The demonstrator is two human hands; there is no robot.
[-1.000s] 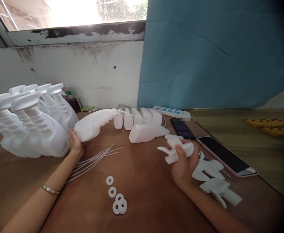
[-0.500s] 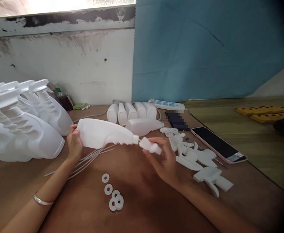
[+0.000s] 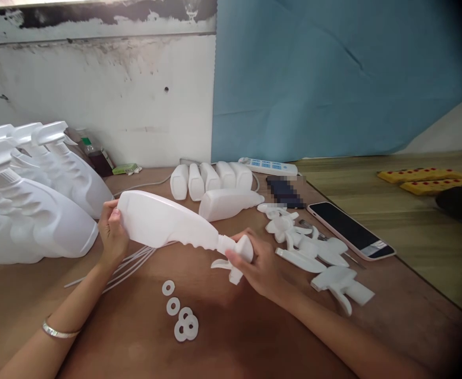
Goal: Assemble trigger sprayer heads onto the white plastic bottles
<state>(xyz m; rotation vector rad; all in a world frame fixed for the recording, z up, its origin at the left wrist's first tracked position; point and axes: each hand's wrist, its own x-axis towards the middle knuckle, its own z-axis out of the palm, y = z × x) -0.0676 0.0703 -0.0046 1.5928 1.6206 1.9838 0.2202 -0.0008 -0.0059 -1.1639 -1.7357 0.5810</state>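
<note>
My left hand (image 3: 113, 231) is closed around the base of a white plastic bottle (image 3: 163, 218), which lies tilted in the air with its neck pointing right and slightly down. At that neck, my right hand (image 3: 257, 263) grips a white trigger sprayer head (image 3: 237, 258); its collar meets the bottle mouth and its trigger hangs below. Whether the threads have caught cannot be made out. Under the bottle, several thin white tubes (image 3: 130, 266) lie on the brown table. Several white ring washers (image 3: 173, 306) rest nearer to me.
Assembled spray bottles (image 3: 57, 210) stand at left. Behind are several lying bottles (image 3: 211, 178), another bottle (image 3: 231, 203) and a power strip (image 3: 268, 167). Loose sprayer heads (image 3: 343, 284) and a phone (image 3: 351, 231) lie at right, near the table edge.
The gap between bottle and sprayer head has closed, and the head has turned so its trigger now shows below. My view has shifted slightly.
</note>
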